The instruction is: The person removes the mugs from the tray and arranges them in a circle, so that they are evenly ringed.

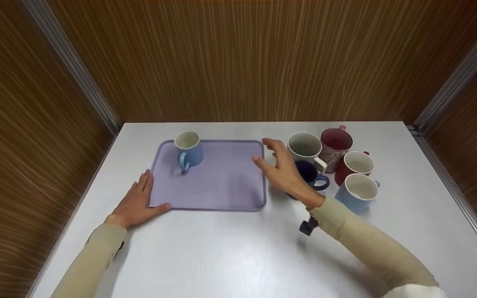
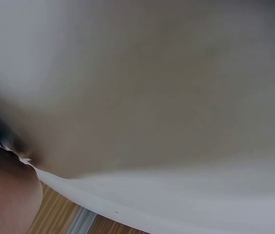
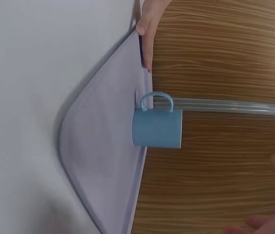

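A light blue mug (image 1: 191, 154) stands upright near the back left corner of a lavender tray (image 1: 222, 178). My left hand (image 1: 138, 203) rests at the tray's front left corner, fingers straight along the left edge and thumb on the front edge. Above the tray's right edge hangs my right hand (image 1: 282, 169), thumb and fingers apart, holding nothing. Behind it a dark blue mug (image 1: 322, 182) is partly hidden by the hand and wrist. In the right wrist view the blue mug (image 3: 157, 128) stands on the tray (image 3: 101, 131), with the left hand (image 3: 149, 29) at the tray's corner.
Right of the tray, several mugs cluster: a white mug (image 1: 304, 145), a dark red patterned mug (image 1: 331, 155), a red mug (image 1: 348, 167) and another light blue mug (image 1: 354, 198). Wood-grain panels (image 1: 238, 62) enclose the white table (image 1: 222, 252) at back and sides.
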Motion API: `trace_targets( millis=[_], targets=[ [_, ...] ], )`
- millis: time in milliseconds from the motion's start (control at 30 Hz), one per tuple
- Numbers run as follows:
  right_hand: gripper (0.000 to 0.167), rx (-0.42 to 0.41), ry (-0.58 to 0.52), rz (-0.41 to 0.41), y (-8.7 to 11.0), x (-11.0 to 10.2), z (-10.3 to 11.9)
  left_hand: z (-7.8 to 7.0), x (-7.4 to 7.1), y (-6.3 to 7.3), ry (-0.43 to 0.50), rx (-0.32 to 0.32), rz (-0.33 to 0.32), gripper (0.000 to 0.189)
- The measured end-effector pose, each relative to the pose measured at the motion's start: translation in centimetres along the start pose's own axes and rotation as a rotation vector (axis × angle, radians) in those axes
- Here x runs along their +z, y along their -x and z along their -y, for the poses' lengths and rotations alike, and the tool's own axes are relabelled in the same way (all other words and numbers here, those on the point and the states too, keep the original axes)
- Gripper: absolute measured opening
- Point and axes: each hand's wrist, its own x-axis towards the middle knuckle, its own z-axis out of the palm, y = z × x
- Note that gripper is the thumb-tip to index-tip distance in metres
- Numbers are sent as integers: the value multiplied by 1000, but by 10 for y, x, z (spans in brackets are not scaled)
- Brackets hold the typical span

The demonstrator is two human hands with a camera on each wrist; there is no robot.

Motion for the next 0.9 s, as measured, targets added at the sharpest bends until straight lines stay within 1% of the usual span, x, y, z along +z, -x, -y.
trace_targets(
  millis=[133,233,467,700,800,900],
  targets=[
    [65,48,0,93,-20,20,6,-1,-2,-3,-2,1,4,128],
    [68,68,4,148,-32,37,9,-2,-1,-3,-1,1,5,128],
    [65,126,-16,280,-53,84,11,-1,2,1,2,-4,-6,129],
    [53,179,-83,336,-58,131,5,-2,4,0,12,15,-15,127],
    [49,196,-94,360,-57,151,6,-3,3,1,14,6,-16,128],
    [44,231,-99,372,-55,170,9,-4,0,3,16,1,-19,127]
  ],
)
